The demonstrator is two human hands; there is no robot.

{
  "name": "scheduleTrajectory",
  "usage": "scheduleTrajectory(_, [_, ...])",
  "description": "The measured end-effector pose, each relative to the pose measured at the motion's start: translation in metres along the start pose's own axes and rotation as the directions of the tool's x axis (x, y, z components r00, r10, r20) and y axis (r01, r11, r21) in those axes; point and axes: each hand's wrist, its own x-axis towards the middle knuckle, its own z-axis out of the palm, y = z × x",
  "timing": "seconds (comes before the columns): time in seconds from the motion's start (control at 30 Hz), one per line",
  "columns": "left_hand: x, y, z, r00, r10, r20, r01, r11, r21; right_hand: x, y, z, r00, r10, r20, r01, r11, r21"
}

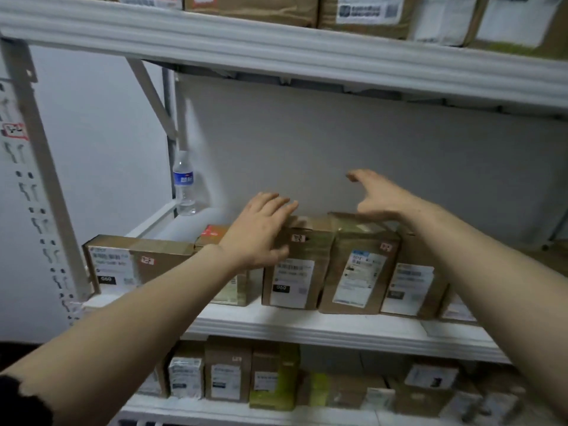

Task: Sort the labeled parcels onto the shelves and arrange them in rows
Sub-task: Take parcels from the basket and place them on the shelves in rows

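Observation:
A row of brown cardboard parcels with white labels stands along the front of the middle shelf [307, 329]. My left hand [258, 232] lies with straight fingers on the top of one upright parcel [293, 272]. My right hand [379, 195] hovers spread open just above the neighbouring taller parcel [358, 269], its palm near the top edge. Further parcels stand to the right [412, 284] and a wide one at the left end [132, 262]. A small red-marked box [210, 233] sits behind my left wrist.
A clear water bottle [184, 184] stands at the shelf's back left corner. The upper shelf [276, 47] and lower shelf [246, 410] both hold labeled parcels. The slotted white upright [43, 192] frames the left side. Bare shelf space lies behind the row.

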Motion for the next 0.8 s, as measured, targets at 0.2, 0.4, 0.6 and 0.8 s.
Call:
scheduleTrajectory(0.2, [0.045,0.029,-0.001,0.947,-0.101,0.306,0.068,0.991,0.118,0.001,0.075,0.042,0.953,0.005,0.302,0.047,0.985,-0.165])
scheduleTrajectory(0.4, [0.05,0.029,0.0,0.899,-0.178,0.4,0.159,0.984,0.081,0.016,0.084,0.086,0.975,-0.177,0.135,0.199,0.964,-0.174])
scheduleTrajectory(0.6, [0.056,0.02,0.002,0.908,-0.189,0.375,0.178,0.982,0.065,0.02,0.086,0.093,0.979,-0.203,0.025,0.204,0.975,-0.082])
scheduleTrajectory(0.8, [0.058,0.008,-0.008,0.897,-0.163,0.41,0.139,0.986,0.09,0.022,0.078,0.098,0.986,-0.167,0.018,0.167,0.986,-0.01])
